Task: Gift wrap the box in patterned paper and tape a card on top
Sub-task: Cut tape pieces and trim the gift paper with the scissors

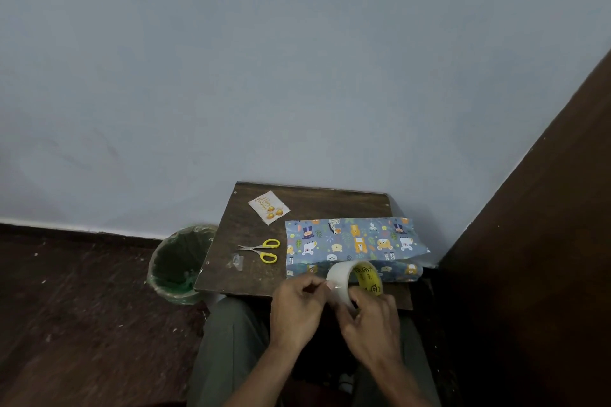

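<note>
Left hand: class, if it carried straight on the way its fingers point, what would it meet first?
The tape roll. The left hand points right and slightly away, its fingertips already at the roll's edge; the right hand grips it from the other side.

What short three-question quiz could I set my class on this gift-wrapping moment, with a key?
1. True or false: the scissors lie on the wrapping paper.
2. Which thing does the right hand hold: A card, B tape roll, C scissors?
3. Fill in: the card lies near the table's ____ left corner.

Key
1. False: they lie on the bare table, left of the paper.
2. B: the tape roll, while the left hand pinches at its surface.
3. Far.
</note>
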